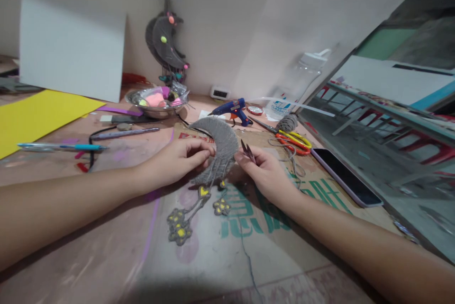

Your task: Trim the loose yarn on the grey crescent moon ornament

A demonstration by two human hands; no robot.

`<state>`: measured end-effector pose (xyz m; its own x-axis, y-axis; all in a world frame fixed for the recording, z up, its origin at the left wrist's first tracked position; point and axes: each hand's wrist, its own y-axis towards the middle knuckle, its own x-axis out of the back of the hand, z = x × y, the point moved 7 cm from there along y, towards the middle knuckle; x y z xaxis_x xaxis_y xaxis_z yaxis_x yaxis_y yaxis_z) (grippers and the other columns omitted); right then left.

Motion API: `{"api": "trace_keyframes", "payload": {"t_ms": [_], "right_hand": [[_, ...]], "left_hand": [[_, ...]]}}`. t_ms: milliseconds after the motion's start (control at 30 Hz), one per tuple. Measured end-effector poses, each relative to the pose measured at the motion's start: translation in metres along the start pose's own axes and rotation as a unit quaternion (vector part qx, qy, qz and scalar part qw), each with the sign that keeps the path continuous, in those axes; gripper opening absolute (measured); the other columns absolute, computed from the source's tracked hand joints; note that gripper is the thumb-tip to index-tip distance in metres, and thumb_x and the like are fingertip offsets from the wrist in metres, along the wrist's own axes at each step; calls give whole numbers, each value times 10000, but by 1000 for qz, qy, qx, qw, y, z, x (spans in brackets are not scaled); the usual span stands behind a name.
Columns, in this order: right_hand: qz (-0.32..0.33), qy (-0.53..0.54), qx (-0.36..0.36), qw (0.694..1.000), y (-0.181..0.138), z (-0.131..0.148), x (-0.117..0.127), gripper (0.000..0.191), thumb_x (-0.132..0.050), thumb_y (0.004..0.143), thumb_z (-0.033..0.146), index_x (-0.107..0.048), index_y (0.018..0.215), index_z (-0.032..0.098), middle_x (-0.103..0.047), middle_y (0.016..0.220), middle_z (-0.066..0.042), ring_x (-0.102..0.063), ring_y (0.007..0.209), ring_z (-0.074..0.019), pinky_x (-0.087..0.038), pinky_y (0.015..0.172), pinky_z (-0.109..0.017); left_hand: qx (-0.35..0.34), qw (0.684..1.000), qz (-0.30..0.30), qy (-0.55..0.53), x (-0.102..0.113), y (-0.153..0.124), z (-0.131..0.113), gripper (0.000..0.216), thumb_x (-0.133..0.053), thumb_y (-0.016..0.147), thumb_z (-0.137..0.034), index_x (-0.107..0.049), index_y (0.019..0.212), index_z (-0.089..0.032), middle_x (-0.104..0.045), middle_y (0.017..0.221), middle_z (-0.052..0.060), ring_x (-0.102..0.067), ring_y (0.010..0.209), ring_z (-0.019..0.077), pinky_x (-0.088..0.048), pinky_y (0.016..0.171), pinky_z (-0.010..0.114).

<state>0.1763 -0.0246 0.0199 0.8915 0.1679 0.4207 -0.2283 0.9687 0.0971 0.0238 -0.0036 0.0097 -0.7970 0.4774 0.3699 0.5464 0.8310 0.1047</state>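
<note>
A crescent moon wrapped in grey yarn is held up over the cardboard. My left hand is closed at its inner edge, thumb and fingers pinched together. On the outer side, my right hand is closed around small dark thread snips, their points facing up, and its thumb and fingertips meet the moon's edge. Grey yarn strands hang from the moon's lower part. They carry a yellow-centred heart and yarn flowers with yellow petals, including one flower on the right and a joined pair on the left.
Behind the moon lie a blue glue gun, scissors, a grey yarn ball and a metal bowl of pompoms. A phone rests at the right edge. Pens and yellow sheet are left; a finished-looking moon hanging stands behind.
</note>
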Motion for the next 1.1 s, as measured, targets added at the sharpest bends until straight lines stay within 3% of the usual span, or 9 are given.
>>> {"api": "trace_keyframes", "payload": {"t_ms": [267, 367, 467, 633, 867, 1100], "right_hand": [[-41, -51, 46, 997, 1, 12, 9, 247, -497, 825, 366, -467, 657, 188, -366, 594, 41, -347, 546, -91, -331, 520, -210], [-44, -85, 71, 993, 0, 18, 9, 241, -493, 832, 335, -476, 645, 185, -369, 592, 39, -364, 561, -96, -341, 536, -214], [-37, -84, 75, 993, 0, 18, 8, 201, -494, 839, 337, -533, 717, 181, -446, 630, 27, -425, 598, -108, -375, 567, -220], [-26, -49, 78, 995, 5, 9, 12, 255, -480, 856, 368, -544, 1007, 173, -581, 853, -20, -541, 755, -139, -447, 695, -260], [-68, -175, 95, 978, 12, -11, 25, 309, -496, 849, 340, -539, 1102, 167, -631, 1028, -75, -584, 942, -205, -453, 851, -362], [-54, -186, 118, 974, 6, -8, 20, 298, -479, 851, 269, -532, 1130, 179, -618, 1095, -90, -571, 1005, -218, -437, 900, -372]], "left_hand": [[-5, 1000, 10, -3, 0, -1, 3, 299, -478, 855, -421, -633, 854, -165, -616, 714, -12, -537, 628, 109, -408, 554, 192], [-28, 999, 21, 27, -1, -2, -4, 253, -513, 839, -380, -646, 915, -178, -658, 839, 1, -577, 735, 132, -442, 650, 210], [-58, 995, 11, 85, 1, -6, -18, 185, -534, 823, -317, -641, 815, -166, -655, 855, 2, -581, 795, 140, -443, 732, 223], [-39, 993, -45, 101, 19, -7, -42, 168, -510, 824, -298, -608, 780, -170, -608, 746, -10, -561, 713, 133, -440, 650, 225], [-70, 984, -139, 90, 64, 5, -96, 224, -558, 794, -353, -619, 808, -138, -591, 726, 2, -555, 706, 130, -429, 631, 223], [-111, 970, -198, 89, 74, 12, -135, 204, -599, 765, -347, -626, 828, -154, -627, 716, 17, -586, 656, 133, -445, 581, 224]]}}
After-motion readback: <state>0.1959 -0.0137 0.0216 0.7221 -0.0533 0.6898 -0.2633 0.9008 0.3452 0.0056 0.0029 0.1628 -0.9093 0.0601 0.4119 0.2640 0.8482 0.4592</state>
